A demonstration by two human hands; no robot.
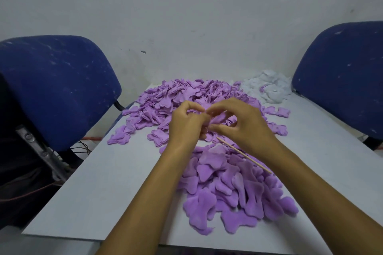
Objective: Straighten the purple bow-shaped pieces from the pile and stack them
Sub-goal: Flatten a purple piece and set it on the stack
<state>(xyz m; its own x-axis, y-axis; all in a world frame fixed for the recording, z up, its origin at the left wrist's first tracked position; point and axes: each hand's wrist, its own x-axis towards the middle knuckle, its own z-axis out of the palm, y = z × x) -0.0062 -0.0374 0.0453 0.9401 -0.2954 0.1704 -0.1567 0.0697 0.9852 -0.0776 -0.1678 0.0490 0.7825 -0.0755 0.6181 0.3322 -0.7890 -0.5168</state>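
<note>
**Both hands work one purple piece above the table**

The left hand and right hand meet over the middle of the pale grey table, fingers curled in a shared grip on a single purple bow-shaped fabric piece held between them. The right hand also holds a thin wooden stick, which slants back toward the person along the right forearm.

Behind the hands, the large loose pile of purple bow-shaped pieces spreads nearly to the table's far edge, with stray pieces trailing toward the left edge. Nearer the person, a flatter heap of purple pieces lies under the right forearm and ends just short of the table's near edge. A mound of white stuffing sits at the far right corner, touching the purple pile.

The left half of the table is bare from the near edge up to the stray pieces, and a bare strip runs along the right edge. A blue upholstered chair stands close beside the left edge; a second blue chair stands close to the right edge.
</note>
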